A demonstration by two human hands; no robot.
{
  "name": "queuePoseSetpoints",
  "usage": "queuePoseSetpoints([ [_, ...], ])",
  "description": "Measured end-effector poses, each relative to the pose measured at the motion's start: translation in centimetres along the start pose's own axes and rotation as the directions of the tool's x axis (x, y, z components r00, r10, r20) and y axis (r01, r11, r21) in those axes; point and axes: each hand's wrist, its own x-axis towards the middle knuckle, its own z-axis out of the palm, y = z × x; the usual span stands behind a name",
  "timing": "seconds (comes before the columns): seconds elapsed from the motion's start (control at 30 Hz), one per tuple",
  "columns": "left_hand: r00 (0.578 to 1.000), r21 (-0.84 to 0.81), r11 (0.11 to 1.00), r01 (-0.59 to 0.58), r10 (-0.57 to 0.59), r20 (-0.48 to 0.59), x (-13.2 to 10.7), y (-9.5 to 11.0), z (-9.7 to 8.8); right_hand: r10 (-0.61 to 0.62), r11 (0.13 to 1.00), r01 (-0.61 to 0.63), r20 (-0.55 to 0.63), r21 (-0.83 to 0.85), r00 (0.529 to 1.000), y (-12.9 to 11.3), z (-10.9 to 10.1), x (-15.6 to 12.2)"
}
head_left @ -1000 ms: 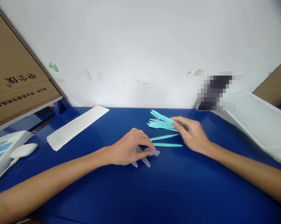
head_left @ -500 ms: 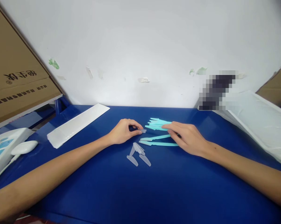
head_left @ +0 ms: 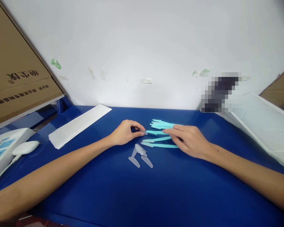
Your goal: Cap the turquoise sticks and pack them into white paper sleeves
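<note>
Pinched in the fingertips of my left hand (head_left: pixel 126 133) is a small translucent blade cover (head_left: pixel 144 132). It meets the tip of a turquoise eyebrow razor (head_left: pixel 155 132), whose other end is between the thumb and fingers of my right hand (head_left: pixel 189 140). Behind lies a bunch of turquoise razors (head_left: pixel 162 124), partly overlapping. Two more razors with covers on their tips (head_left: pixel 158 145) lie just in front, their handles running under my right hand. Several loose translucent covers (head_left: pixel 140 150) are heaped on the blue table in front of my left hand.
A long white packet (head_left: pixel 80 126) lies at the back left of the blue table (head_left: pixel 142 195). A power strip (head_left: pixel 5 146) with a white plug (head_left: pixel 26 147) sits at far left, below a cardboard box (head_left: pixel 19 56). A plastic-wrapped white tray (head_left: pixel 264 126) is at right; a white wall stands behind.
My right hand has drawn one razor away from the bunch, toward me, and its tip now meets the cover in my left hand. The left hand has barely moved.
</note>
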Motion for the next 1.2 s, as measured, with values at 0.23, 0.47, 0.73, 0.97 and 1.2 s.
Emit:
queuePoseSetpoints([
  [0.23, 1.0, -0.011, 1.0, 0.026, -0.026, 0.005, 0.0, 0.1, -0.1, -0.016, 1.0, 0.016, -0.054, -0.004, 0.998, 0.0, 0.1, 0.0],
  [0.47, 0.999, -0.015, 0.999, 0.042, -0.042, 0.016, 0.1, 0.1, -0.1, -0.055, 0.998, 0.053, -0.063, -0.033, 0.996, 0.1, 0.1, -0.1],
  [0.73, 1.0, 0.008, 1.0, 0.001, -0.001, 0.023, 0.2, 0.1, 0.0, -0.128, 0.991, 0.129, 0.024, -0.03, 0.991, -0.1, 0.1, 0.5],
  [0.97, 0.996, -0.059, 0.995, 0.084, -0.086, -0.03, 0.4, 0.4, 0.6, -0.098, 0.989, 0.078, 0.167, 0.125, 0.981, -0.6, 0.1, 1.9],
  [1.2, 0.995, -0.134, 0.986, 0.098, -0.102, -0.021, 0.3, 0.0, 0.8, 0.005, 0.984, -0.048, 0.243, 0.173, 0.97, -1.6, 0.0, 1.8],
])
